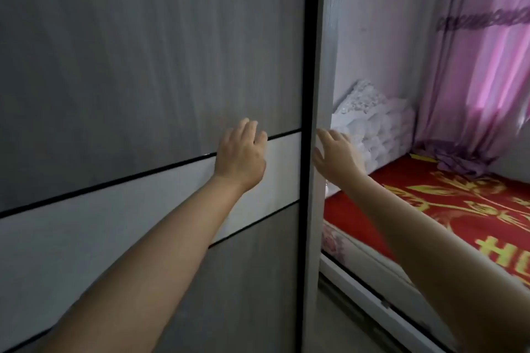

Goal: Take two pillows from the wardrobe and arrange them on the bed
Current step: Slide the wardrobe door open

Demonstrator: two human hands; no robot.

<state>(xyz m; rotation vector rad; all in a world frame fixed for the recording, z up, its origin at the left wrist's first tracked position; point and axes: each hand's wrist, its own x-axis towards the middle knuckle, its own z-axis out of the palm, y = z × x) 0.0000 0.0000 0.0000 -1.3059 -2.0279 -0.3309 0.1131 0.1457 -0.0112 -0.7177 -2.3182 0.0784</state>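
Wardrobe door (137, 71) closed, fills left of view; its black right edge (307, 123) runs vertically. Left hand (240, 155) flat on door, fingers spread, gripping nothing. Right hand (334, 152) open at the wardrobe side edge, just beside. Bed (447, 209) at right, open gap alongside. No pillows visible.

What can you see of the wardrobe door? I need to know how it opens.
The grey wood-grain wardrobe door fills the left of the view, shut, crossed by a pale band edged in thin black lines, with a black strip on its right edge. No handle shows. The left hand lies flat on it; the right hand is at its edge frame.
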